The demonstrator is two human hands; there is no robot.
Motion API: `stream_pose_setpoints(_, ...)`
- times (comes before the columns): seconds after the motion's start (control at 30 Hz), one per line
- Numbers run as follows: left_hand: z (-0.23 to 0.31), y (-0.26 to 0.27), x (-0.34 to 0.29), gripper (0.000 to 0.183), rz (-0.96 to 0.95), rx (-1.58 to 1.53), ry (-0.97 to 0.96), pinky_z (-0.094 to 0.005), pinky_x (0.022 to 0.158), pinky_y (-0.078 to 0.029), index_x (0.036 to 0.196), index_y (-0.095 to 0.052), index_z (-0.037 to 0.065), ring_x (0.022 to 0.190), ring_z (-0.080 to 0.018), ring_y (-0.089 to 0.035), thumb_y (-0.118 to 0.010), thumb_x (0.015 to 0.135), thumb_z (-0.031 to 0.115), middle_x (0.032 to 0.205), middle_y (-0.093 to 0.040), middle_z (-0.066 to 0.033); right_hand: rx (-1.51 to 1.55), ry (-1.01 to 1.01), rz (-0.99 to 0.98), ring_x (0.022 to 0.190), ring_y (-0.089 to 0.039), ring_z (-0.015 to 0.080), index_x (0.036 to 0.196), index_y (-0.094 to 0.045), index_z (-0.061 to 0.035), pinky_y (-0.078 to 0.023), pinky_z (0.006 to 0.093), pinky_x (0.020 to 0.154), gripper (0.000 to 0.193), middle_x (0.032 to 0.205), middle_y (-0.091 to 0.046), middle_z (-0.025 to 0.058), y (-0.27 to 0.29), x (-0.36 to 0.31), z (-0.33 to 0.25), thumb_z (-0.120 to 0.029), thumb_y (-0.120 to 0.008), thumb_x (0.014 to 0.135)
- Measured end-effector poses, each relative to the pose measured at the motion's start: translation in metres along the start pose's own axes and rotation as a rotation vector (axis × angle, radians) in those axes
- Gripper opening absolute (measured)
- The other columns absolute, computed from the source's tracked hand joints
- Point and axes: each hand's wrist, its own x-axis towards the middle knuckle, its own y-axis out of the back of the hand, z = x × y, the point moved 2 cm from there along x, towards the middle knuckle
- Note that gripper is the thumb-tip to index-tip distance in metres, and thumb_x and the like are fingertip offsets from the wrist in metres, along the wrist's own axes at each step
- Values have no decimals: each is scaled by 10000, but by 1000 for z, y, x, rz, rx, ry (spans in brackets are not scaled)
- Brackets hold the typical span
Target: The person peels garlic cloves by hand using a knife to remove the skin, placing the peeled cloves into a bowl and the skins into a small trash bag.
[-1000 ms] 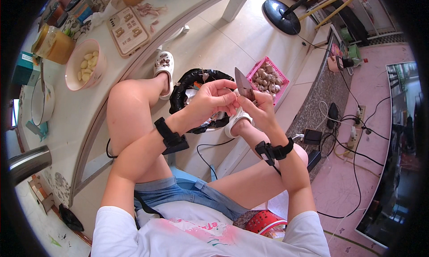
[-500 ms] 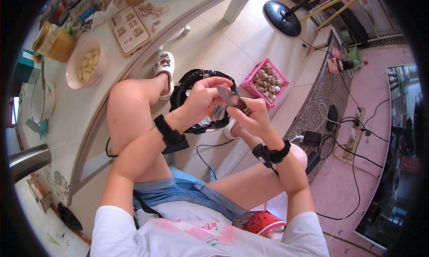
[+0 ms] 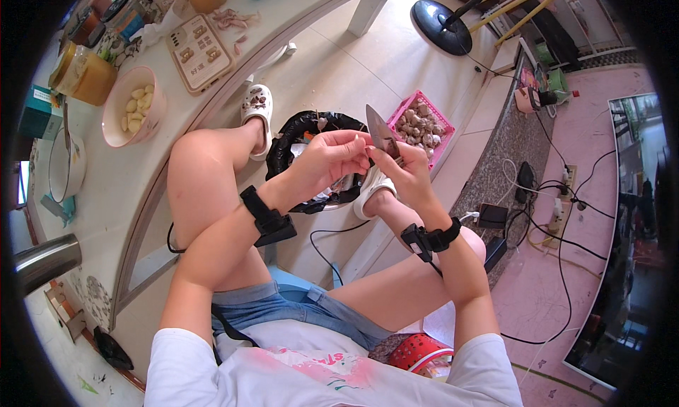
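Right hand (image 3: pixel 407 168) has a knife (image 3: pixel 382 132) gripped, blade tip up, and the left hand (image 3: pixel 327 163) is right beside it with fingers pinched in, can't really tell on what. Both are over a bin with a black liner (image 3: pixel 281 152). Pink basket (image 3: pixel 440 154) of garlic bulbs (image 3: pixel 420 128) is on the floor just past it. Over on the tabletop (image 3: pixel 117 184), a pink bowl (image 3: pixel 157 117) of peeled cloves (image 3: pixel 133 111) and a flat tan case (image 3: pixel 201 53) sit near the curved edge.

Left knee (image 3: pixel 201 152) between left grip (image 3: pixel 331 159) and bowl (image 3: pixel 114 118); knife (image 3: pixel 380 131) towards basket (image 3: pixel 444 147); room over floor (image 3: pixel 336 71) beyond bin (image 3: pixel 278 156).
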Motion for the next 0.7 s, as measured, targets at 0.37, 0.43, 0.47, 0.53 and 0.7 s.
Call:
stream_pose_setpoints(0.37,-3,14,1,149,50,59,-50,-237,698,-492,925,-585,12,752,-100,-579,-526,887,143,860,-607,-48,-84,58,-65,482,-404,24,778,-649,18,-315,219,415,155,512,-515,24,-9,3,-6,-136,-635,770)
stream_pose_setpoints(0.43,-3,18,2,148,194,-3,-96,-247,725,-497,986,-569,-1,769,-131,-591,-496,885,79,847,-596,-55,-121,75,-116,490,-387,26,719,-604,26,-298,218,421,149,511,-475,4,-9,1,-10,-112,-631,767)
stream_pose_setpoints(0.47,-2,19,3,148,197,-4,-99,-247,725,-497,986,-569,-1,769,-131,-591,-496,885,79,847,-596,-55,-159,91,-166,499,-369,28,659,-559,35,-281,216,428,175,510,-436,-17,-10,-1,-14,-88,-627,764)
stream_pose_setpoints(0.53,4,21,5,176,250,-1,-157,-267,763,-503,1029,-554,-15,807,-143,-595,-482,884,57,872,-595,-65,-118,59,-170,494,-352,36,643,-526,32,-276,228,422,188,502,-399,-5,-12,-6,-18,-87,-626,750)
stream_pose_setpoints(0.7,2,6,3,258,117,96,-202,-254,784,-499,1117,-523,-21,825,-116,-585,-521,864,27,926,-595,-65,23,-20,25,572,-414,19,796,-598,35,-331,201,477,148,609,-507,-41,-1,1,-4,-112,-613,804)
